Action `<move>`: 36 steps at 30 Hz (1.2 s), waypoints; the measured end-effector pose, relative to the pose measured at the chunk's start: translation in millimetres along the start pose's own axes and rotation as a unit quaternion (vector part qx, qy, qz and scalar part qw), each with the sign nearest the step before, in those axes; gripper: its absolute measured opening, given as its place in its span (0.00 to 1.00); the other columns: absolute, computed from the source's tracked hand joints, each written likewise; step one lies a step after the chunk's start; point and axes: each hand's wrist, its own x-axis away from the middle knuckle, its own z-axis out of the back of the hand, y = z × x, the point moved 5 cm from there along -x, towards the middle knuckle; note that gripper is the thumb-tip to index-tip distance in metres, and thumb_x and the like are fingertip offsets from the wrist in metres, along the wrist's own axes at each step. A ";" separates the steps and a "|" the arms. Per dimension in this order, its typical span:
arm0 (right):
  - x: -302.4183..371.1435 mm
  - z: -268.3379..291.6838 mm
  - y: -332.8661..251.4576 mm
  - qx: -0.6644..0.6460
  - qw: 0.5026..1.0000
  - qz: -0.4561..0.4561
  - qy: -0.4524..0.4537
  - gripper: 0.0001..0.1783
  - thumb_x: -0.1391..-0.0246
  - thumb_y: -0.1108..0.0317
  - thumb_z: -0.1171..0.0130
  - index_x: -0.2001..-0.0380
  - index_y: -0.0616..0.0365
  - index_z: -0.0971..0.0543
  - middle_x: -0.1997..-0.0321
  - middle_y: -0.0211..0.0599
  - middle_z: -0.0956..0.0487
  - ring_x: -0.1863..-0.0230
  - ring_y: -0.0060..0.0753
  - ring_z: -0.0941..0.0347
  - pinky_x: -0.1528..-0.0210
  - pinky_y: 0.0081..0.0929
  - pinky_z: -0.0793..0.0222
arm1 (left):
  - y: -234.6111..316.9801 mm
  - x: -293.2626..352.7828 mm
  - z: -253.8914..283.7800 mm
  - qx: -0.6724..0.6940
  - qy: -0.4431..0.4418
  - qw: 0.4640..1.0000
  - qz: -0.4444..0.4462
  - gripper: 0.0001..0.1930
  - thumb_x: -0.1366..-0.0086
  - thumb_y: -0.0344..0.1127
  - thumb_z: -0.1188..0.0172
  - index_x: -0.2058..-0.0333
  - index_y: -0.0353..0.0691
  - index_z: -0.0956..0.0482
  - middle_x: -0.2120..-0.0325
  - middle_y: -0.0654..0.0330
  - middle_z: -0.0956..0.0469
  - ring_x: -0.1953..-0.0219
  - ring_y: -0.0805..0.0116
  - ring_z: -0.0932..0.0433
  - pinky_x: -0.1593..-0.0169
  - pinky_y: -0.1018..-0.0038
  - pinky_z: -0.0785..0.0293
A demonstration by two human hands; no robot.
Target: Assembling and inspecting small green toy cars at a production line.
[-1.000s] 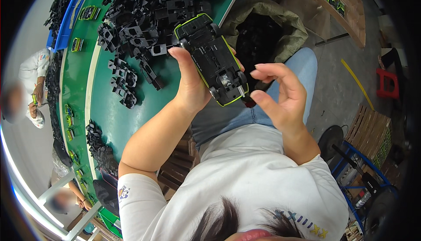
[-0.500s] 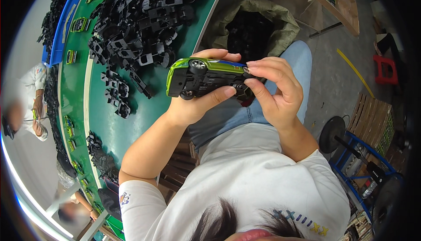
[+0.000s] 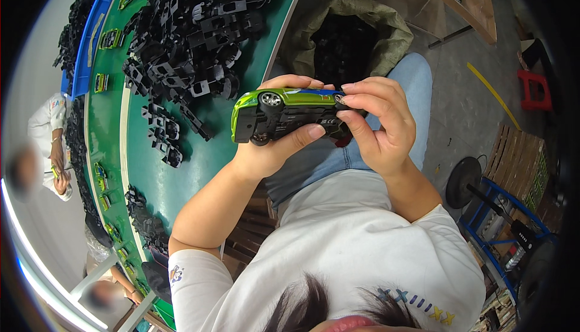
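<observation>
A green toy car is held on its side above my lap, its black underside and silver-hubbed wheels showing. My left hand grips it from below, the thumb pressed along the underside and the fingers over the far side. With fingertips and thumb, my right hand pinches the car's right end, around the wheel there. That end is partly covered by my fingers.
A heap of black plastic car parts lies on the green table to the left. Beyond it, green toy cars stand in a line. An open woven sack of dark pieces stands ahead. Co-workers sit at far left.
The toy car has rolled slightly, so more of its green side and upper wheel shows. Both hands keep their hold on it. The surroundings have shifted a little in the view.
</observation>
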 end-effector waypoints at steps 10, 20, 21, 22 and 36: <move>-1.2 -9.9 -0.5 -0.015 1.000 -0.013 -0.010 0.11 0.59 0.72 0.32 0.70 0.58 0.22 0.64 0.36 0.20 0.62 0.39 0.27 0.59 0.31 0.30 | 7.7 4.5 6.6 -0.082 0.091 0.991 0.055 0.23 0.48 0.24 0.33 0.53 0.35 0.29 0.56 0.55 0.23 0.55 0.70 0.23 0.51 0.72 0.25; 3.5 -27.6 -13.2 0.015 0.998 -0.012 -0.062 0.41 0.75 0.70 0.23 0.51 0.59 0.29 0.53 0.41 0.24 0.53 0.43 0.29 0.51 0.35 0.31 | -0.1 7.2 10.3 -0.042 0.116 0.985 0.118 0.22 0.46 0.27 0.34 0.53 0.36 0.30 0.59 0.56 0.21 0.56 0.70 0.23 0.53 0.71 0.25; 3.3 -28.8 -13.6 0.010 0.998 -0.012 -0.057 0.41 0.75 0.72 0.23 0.51 0.59 0.29 0.53 0.41 0.24 0.53 0.43 0.29 0.51 0.35 0.31 | 0.8 8.2 11.4 -0.042 0.121 0.984 0.127 0.21 0.46 0.27 0.33 0.54 0.36 0.30 0.60 0.57 0.21 0.57 0.70 0.23 0.53 0.72 0.25; 3.2 -29.6 -13.9 0.004 0.999 -0.012 -0.052 0.41 0.75 0.74 0.24 0.50 0.59 0.30 0.53 0.41 0.24 0.52 0.43 0.29 0.51 0.35 0.31 | 0.5 8.6 11.8 -0.042 0.126 0.982 0.136 0.21 0.46 0.28 0.33 0.54 0.36 0.29 0.61 0.58 0.21 0.58 0.70 0.23 0.53 0.72 0.25; 27.1 -44.9 7.6 0.022 0.998 -0.022 -0.058 0.41 0.71 0.78 0.29 0.47 0.61 0.33 0.53 0.41 0.23 0.50 0.42 0.30 0.48 0.34 0.33 | 13.0 9.5 0.6 -0.410 0.104 0.905 -0.051 0.22 0.52 0.26 0.32 0.57 0.37 0.28 0.63 0.55 0.23 0.61 0.60 0.21 0.57 0.71 0.25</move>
